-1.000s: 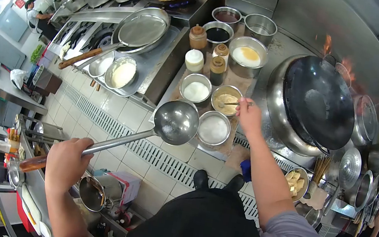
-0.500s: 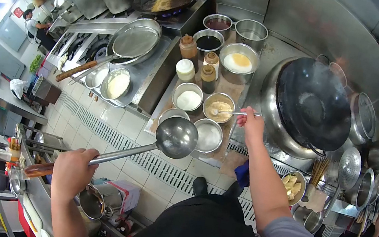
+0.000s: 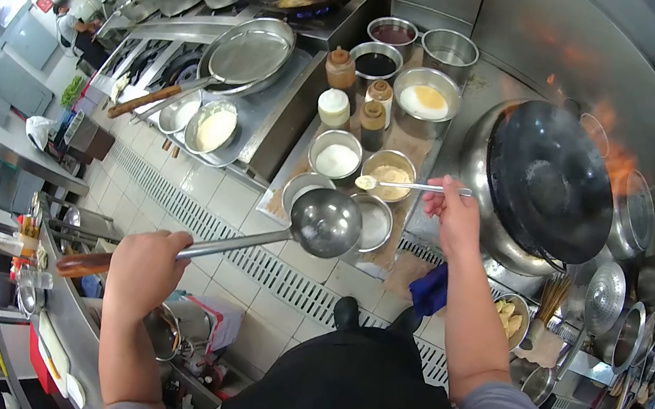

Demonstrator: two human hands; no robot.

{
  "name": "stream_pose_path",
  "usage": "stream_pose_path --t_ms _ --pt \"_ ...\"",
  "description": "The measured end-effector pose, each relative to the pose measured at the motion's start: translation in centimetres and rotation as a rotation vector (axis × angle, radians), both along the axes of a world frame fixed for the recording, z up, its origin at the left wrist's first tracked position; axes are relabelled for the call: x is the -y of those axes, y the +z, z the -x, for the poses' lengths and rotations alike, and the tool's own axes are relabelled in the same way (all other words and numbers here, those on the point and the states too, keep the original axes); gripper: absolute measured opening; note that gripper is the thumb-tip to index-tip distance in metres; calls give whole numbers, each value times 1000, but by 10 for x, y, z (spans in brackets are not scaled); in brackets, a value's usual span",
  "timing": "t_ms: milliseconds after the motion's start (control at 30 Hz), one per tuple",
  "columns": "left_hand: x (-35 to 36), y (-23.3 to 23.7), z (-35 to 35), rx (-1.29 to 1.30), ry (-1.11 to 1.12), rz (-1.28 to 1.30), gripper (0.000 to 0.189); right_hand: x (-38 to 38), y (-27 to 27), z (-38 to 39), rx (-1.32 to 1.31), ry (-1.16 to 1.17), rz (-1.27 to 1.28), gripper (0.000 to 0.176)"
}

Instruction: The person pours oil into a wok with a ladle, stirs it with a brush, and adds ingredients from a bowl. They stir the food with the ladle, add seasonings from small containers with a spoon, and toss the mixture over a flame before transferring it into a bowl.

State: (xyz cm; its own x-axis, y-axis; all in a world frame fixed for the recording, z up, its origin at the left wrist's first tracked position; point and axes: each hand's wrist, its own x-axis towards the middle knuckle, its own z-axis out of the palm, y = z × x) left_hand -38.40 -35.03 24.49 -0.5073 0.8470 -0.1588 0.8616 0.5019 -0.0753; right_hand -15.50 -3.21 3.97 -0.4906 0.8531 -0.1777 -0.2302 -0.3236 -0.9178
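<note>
My left hand [image 3: 148, 269] is wrapped round the handle of a large steel ladle [image 3: 326, 222]. The ladle's bowl hangs beside the small metal pots at the counter's front edge. In my right hand [image 3: 452, 216] a thin metal spoon [image 3: 409, 187] is pinched by its handle. A small heap of pale yellow powder [image 3: 366, 182] sits on its tip, left of my fingers. Just behind the spoon is a metal pot [image 3: 390, 169] of the same-coloured powder. Two pots with white contents, one at left [image 3: 335, 155] and one partly behind the ladle [image 3: 373, 222], stand close by.
A dark wok [image 3: 553, 185] steams on the burner at right, with flames [image 3: 610, 151] behind it. Sauce bottles [image 3: 340, 68] and pots of liquid [image 3: 426, 96] stand at the back. A strainer [image 3: 250, 57] rests at left. Sliced pieces fill a bowl [image 3: 510, 319].
The spoon has come up out of the powder pot and its loaded tip has shifted left toward the ladle. Flames have flared behind the wok. The whole view has shifted slightly.
</note>
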Motion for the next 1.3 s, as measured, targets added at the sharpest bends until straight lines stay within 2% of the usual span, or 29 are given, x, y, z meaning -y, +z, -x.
stream_pose_path --t_ms 33,100,133,233,400,533,633,700,767,933,1100,1133,1167,1200,1300 --pt "-1 -2 1 2 7 8 19 8 9 -1 2 7 8 30" --pt "-2 -4 3 15 0 -16 20 23 19 -1 319 6 -459 29" --pt "0 -4 4 27 10 -30 20 25 14 -1 404 -32 -537 27" --pt "19 7 5 -11 96 -33 22 31 -9 4 380 102 -409 26" --pt "51 30 -1 -87 180 -42 24 43 -56 21 428 96 -509 25" --pt "67 31 -7 -118 231 15 24 46 -74 30 374 73 -429 27" --pt "76 27 -8 -113 200 8 17 45 -82 32 373 75 -405 28" --pt "79 25 -11 -34 198 1 17 41 -84 31 371 67 -373 29" --pt "80 21 -13 -31 181 4 17 35 -82 27 347 33 -157 29" --pt "78 8 -13 -9 158 31 18 26 -65 10 235 13 87 31" --pt "71 -9 -10 -36 63 2 18 41 -8 3 135 149 78 30" --pt "67 -9 -12 -11 100 10 20 46 0 7 177 185 -106 31" --pt "65 -9 -12 -11 106 11 20 51 4 13 218 218 -289 31" --pt "65 -9 -12 -8 101 6 20 55 5 23 214 206 -337 29" --pt "68 -2 -15 -5 112 30 20 59 -14 63 211 271 -295 29"
